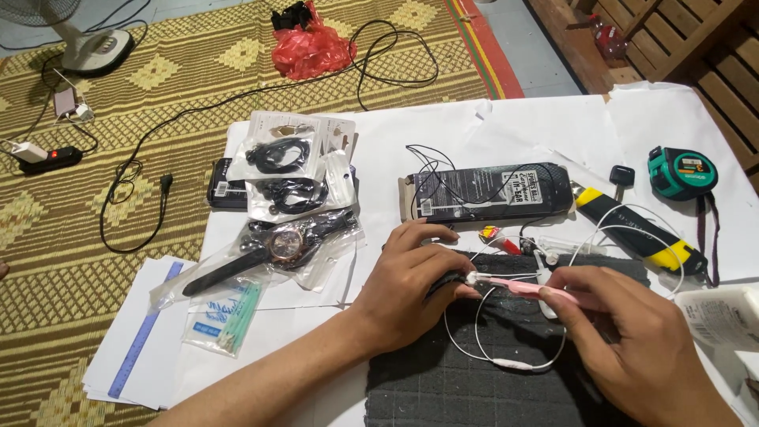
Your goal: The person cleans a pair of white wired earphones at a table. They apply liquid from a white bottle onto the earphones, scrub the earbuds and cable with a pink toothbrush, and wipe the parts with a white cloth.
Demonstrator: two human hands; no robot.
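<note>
Inspector: Head view was checked. Where did the earbud (472, 277) sit?

Clerk: Over the grey mat (443, 379), pinched between the left hand (411, 289) fingertips, its white cable (506, 362) looping below.

Inspector: And the right hand (632, 332)?

Clerk: Fingers were closed narrowly on a pink tool (522, 286), its tip touching the earbud.

Inspector: Surroundings?

Clerk: A black box (490, 191) lay just beyond the hands, a knife (640, 231) and tape measure (681, 172) to the right, a bagged watch (277, 245) to the left.
</note>
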